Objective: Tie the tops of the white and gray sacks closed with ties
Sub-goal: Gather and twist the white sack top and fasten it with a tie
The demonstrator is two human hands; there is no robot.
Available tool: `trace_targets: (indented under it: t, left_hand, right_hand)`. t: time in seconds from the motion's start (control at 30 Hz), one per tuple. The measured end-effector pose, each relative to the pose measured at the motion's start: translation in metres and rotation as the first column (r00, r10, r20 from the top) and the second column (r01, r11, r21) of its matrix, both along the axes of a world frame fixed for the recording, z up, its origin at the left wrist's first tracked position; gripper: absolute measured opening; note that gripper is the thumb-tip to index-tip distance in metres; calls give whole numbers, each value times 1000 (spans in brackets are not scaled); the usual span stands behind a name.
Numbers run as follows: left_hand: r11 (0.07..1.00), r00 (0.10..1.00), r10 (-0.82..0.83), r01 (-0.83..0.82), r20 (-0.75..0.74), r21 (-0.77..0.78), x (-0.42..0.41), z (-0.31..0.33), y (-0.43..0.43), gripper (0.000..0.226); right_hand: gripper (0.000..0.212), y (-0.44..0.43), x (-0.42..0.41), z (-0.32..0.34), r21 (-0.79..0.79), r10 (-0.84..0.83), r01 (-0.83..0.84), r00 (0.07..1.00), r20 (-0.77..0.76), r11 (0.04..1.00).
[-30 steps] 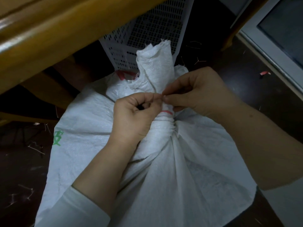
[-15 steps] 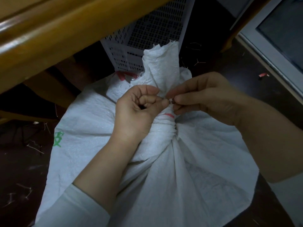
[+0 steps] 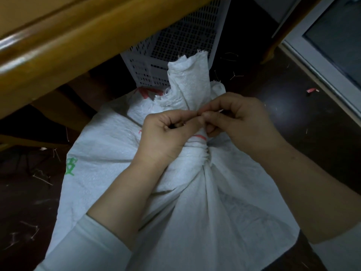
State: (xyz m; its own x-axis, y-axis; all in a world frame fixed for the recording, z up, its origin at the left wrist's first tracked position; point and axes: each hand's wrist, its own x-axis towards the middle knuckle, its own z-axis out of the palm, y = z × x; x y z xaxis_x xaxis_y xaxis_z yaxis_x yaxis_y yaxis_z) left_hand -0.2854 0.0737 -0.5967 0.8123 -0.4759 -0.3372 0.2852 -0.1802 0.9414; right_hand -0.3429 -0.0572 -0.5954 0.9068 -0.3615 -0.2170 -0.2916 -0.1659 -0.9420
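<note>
A white woven sack stands on the dark floor, its top gathered into a twisted neck that sticks up toward the crate. A red tie runs around the neck just below my fingers. My left hand is curled against the left side of the neck, thumb and forefinger pinching the tie's end. My right hand meets it from the right, its fingertips pinching the other end at the same spot. The knot itself is hidden between my fingertips.
A white perforated plastic crate stands right behind the sack. A wooden table edge overhangs at upper left. A white-framed panel lies at upper right. Bits of string and a red scrap litter the floor.
Both hands have kept pinching at the sack's neck, shifting slightly as the fingertips work the tie ends. The sack's top flap swayed a little.
</note>
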Motion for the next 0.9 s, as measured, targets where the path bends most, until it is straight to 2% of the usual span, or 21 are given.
trace_targets:
  t: [0.13,0.27,0.33,0.4,0.47,0.57,0.67,0.7,0.77,0.83,0.9]
  left_hand:
    - [999,1000,-4,6,-29,50,1,-1,-1,8]
    - [991,1000,-12,10,15,135,0,1,-3,2]
    - [980,998,-19,6,65,197,0,1,-5,13]
    - [962,993,-32,0,114,273,2,-1,-5,24]
    - [924,986,-76,15,146,381,3,1,-4,29]
    - [889,980,-117,31,162,457,-6,1,-4,12]
    - [935,977,-58,-19,204,355,-21,2,-1,16]
    - [943,976,-38,-37,216,331,-24,0,0,18]
    - [946,970,-25,-56,243,320,-28,-1,2,8]
    - [952,970,3,-78,243,296,-30,-1,2,6]
    - [963,972,11,-74,235,258,-31,0,2,16]
  right_hand:
    - [14,4,-1,-2,79,-59,60,998,-7,995]
    - [15,10,-1,-6,-53,-77,77,997,9,996]
    - [14,12,0,-9,-133,-105,104,994,-2,986]
    - [13,16,-1,-11,-143,-154,150,988,-11,978]
    - [14,21,-2,-11,-112,-189,186,982,-16,976]
    - [19,20,-3,-3,-21,-191,190,977,-96,982]
    - [11,9,2,16,160,-154,204,948,-278,966]
    - [13,5,5,22,166,-136,199,934,-330,966]
    - [32,0,10,29,-9,-41,42,901,-433,999]
    - [44,-1,15,35,-178,89,-218,836,-541,960]
    - [41,-1,19,40,-140,195,-351,761,-618,926]
